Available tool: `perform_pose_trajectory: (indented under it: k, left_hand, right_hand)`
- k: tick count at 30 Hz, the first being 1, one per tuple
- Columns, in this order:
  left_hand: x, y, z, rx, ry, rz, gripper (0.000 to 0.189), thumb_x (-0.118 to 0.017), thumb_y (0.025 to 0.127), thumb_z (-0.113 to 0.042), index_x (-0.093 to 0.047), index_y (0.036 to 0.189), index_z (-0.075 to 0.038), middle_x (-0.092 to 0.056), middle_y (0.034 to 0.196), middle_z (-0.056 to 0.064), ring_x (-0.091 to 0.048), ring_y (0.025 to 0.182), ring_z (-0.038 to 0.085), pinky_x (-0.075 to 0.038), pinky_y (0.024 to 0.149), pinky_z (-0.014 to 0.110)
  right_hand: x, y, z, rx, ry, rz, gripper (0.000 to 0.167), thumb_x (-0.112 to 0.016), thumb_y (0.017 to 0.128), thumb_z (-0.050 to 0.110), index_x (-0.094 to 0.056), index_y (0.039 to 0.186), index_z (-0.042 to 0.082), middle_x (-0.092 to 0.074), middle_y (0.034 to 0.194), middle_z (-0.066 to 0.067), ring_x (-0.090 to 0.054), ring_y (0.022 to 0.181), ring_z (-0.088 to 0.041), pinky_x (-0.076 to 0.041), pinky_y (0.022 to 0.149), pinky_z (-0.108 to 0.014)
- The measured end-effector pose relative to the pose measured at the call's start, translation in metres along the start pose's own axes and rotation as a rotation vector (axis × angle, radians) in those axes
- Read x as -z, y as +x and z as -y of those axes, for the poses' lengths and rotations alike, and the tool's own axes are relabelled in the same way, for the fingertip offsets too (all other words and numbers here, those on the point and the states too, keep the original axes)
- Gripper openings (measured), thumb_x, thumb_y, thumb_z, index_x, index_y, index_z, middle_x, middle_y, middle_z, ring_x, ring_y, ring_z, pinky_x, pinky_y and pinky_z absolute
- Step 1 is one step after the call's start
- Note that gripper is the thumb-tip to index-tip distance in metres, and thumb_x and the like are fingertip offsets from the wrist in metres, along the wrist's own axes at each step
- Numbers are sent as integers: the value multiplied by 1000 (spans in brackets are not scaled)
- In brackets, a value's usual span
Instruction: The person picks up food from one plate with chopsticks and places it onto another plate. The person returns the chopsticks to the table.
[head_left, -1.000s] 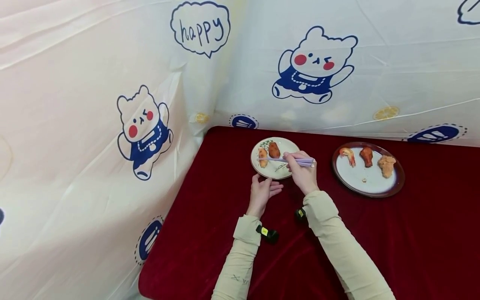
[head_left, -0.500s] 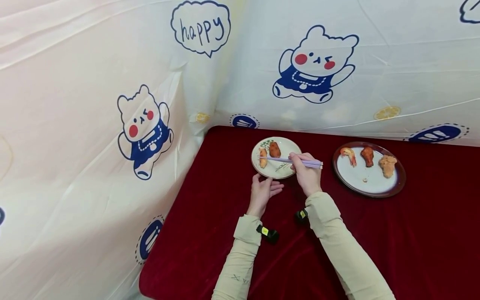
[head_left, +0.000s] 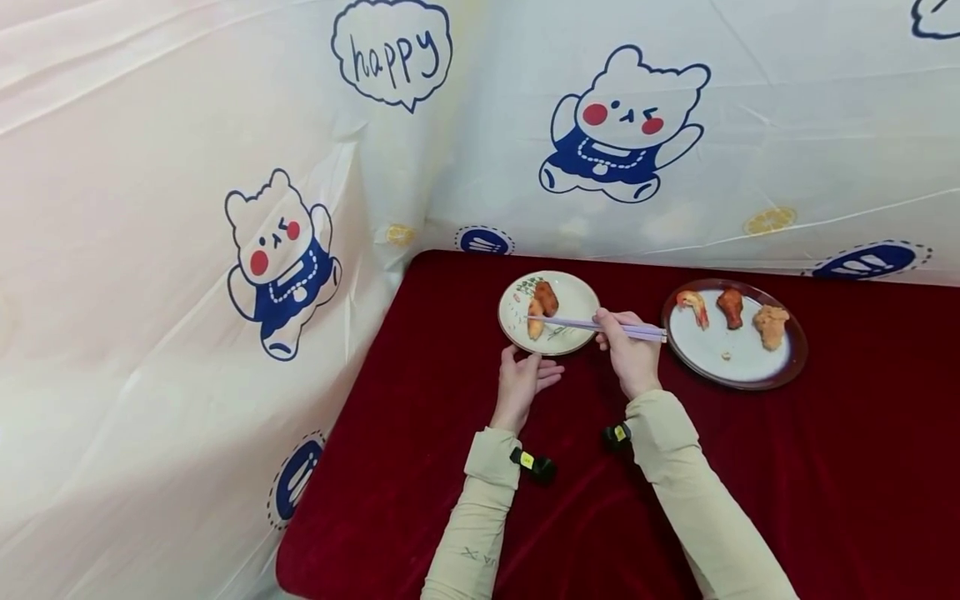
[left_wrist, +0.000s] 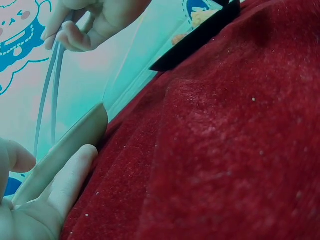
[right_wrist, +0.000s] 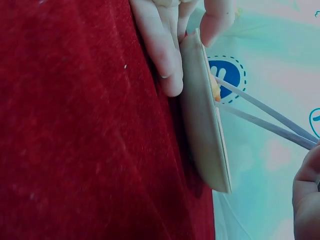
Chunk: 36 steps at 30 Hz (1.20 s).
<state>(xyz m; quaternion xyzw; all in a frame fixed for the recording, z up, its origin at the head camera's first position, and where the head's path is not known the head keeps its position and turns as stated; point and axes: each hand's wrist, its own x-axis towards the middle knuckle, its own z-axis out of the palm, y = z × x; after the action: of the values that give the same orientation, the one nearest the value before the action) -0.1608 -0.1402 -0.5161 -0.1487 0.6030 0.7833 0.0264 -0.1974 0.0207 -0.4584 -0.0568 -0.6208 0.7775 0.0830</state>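
My right hand (head_left: 633,360) grips a pair of lilac chopsticks (head_left: 592,325), their tips at a golden, elongated fried piece (head_left: 535,321) on a small white plate (head_left: 577,292). A browner breaded piece (head_left: 547,297) lies against the golden one. At the near rim of that plate is my left hand (head_left: 517,387), holding the edge between thumb and fingers, with the other fingers stretched out alongside. In the right wrist view the chopsticks (right_wrist: 265,125) spread apart toward their tips, which reach behind the plate's rim (right_wrist: 220,145). Most of the food is hidden there.
To the right stands a larger dark-rimmed plate (head_left: 795,358) with a shrimp (head_left: 693,308), a drumstick (head_left: 730,308), a fried chicken piece (head_left: 770,327) and a crumb. Dark red cloth (head_left: 420,433) covers the table. Printed white fabric (head_left: 480,167) hangs behind and at the left.
The golden fried piece has moved rightward on the plate, up to the brown piece. My right hand has shifted right with the chopsticks. My left hand has stayed at the rim.
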Motion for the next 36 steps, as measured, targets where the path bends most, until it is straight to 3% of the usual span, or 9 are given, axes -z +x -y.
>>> perform_pose_trajectory:
  k: [8,22,36]
  left_hand:
    - [0,0,1,-38,5,15,59,-46,100,-12,-13,147,-1,-68,100,21,-73,88,28,-62,79,35]
    - [-1,3,2,13,-23,-8,56,-47,100,-12,-18,147,-7,-67,104,24,-73,87,28,-62,80,36]
    - [1,3,2,12,-14,-1,57,-47,100,-13,-17,148,-6,-67,105,24,-73,89,28,-62,81,35]
  right_hand:
    - [12,-4,-1,-32,35,-34,26,-71,87,13,-68,94,-12,-72,72,8,-59,54,-3,-52,50,-13]
    - [26,-11,2,-68,43,-82,13,-71,87,14,-71,83,1,-72,71,9,-58,53,-3,-51,50,-13]
    - [26,-12,-1,-45,72,-105,19,-72,86,13,-72,88,-6,-73,72,7,-58,51,-2,-51,49,-13]
